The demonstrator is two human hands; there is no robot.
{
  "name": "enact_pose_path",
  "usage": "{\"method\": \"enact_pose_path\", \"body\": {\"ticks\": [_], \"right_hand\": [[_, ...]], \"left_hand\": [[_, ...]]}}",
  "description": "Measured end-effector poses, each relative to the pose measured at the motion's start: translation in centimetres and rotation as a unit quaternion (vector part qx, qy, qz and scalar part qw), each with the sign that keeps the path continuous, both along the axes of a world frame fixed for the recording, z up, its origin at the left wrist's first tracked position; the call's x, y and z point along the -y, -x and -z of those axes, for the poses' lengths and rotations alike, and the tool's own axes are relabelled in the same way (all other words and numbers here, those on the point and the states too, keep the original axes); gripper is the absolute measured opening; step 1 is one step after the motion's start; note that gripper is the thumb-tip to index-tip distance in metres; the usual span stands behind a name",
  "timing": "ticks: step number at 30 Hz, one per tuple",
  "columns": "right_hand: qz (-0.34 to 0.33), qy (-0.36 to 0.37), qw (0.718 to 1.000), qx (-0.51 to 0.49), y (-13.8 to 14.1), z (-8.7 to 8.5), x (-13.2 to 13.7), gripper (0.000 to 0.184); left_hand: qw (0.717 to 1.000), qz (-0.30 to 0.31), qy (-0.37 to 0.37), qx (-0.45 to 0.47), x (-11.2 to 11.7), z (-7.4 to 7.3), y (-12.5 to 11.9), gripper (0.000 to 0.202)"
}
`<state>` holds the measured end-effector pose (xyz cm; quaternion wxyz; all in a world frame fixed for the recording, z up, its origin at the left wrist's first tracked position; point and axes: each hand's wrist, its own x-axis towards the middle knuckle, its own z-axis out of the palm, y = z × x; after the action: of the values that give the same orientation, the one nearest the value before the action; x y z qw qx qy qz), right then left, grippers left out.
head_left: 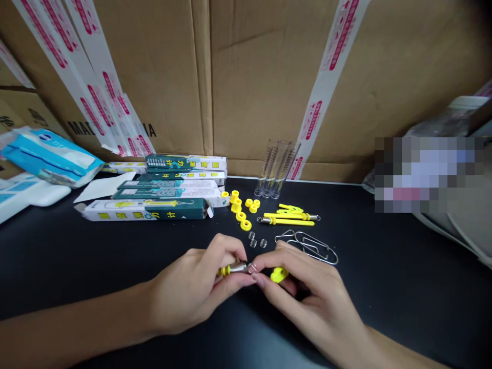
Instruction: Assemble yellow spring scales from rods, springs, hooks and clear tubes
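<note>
Lying at the far left, a blue-and-white packet (52, 156) rests beside several printed boxes (146, 209) on the black table (96, 266). Nearer, the left hand (192, 287) has its thumb and forefinger closed around a yellow rod with a metal spring (236, 268), held near the middle of the scene with its wire end pointing right. Beyond it, yellow collars (246, 225) trail from the boxes, with small loose coils (263, 243) on their near side. Farther off, clear tubes (275, 177) stand together before a cardboard box (246, 77). The right hand (315, 287) brings its thumb and forefinger tips to the wire end; whether they pinch it, I cannot tell. Its other fingers curl around a yellow piece (279, 274). Just beyond this hand lie wire hooks (317, 251), and farther back, more yellow rods (290, 222).
</note>
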<state>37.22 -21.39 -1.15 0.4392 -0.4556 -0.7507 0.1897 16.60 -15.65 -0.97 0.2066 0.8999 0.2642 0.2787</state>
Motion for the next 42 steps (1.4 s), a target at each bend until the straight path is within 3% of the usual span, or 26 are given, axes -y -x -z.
{"method": "enact_pose_path", "body": {"ticks": [4,9,16,28,34,42], "right_hand": [[0.008,0.036,0.999,-0.030,0.14,-0.06,-0.16,0.009],[0.007,0.117,0.990,-0.082,0.21,-0.34,-0.32,0.014],[-0.013,0.180,0.976,-0.125,0.02,-0.51,-0.26,0.022],[-0.036,0.185,0.974,-0.126,-0.17,-0.48,-0.54,0.022],[-0.058,0.168,0.979,-0.098,0.06,-0.55,-0.49,0.018],[-0.091,0.146,0.978,-0.119,0.12,-0.91,-0.41,0.015]], "left_hand": [[1.000,0.007,0.027,-0.009,0.09,-0.53,-0.29,0.006],[0.999,0.026,0.010,-0.018,0.18,-0.74,-0.48,0.010],[0.988,0.012,-0.150,-0.027,0.30,-0.61,-0.78,0.012],[0.979,0.024,-0.195,-0.048,0.18,-0.17,-1.03,0.018],[0.991,0.042,-0.117,-0.059,0.21,-0.76,-0.87,0.019],[0.988,0.098,0.100,-0.065,-0.65,-1.00,-0.45,0.030]]}}
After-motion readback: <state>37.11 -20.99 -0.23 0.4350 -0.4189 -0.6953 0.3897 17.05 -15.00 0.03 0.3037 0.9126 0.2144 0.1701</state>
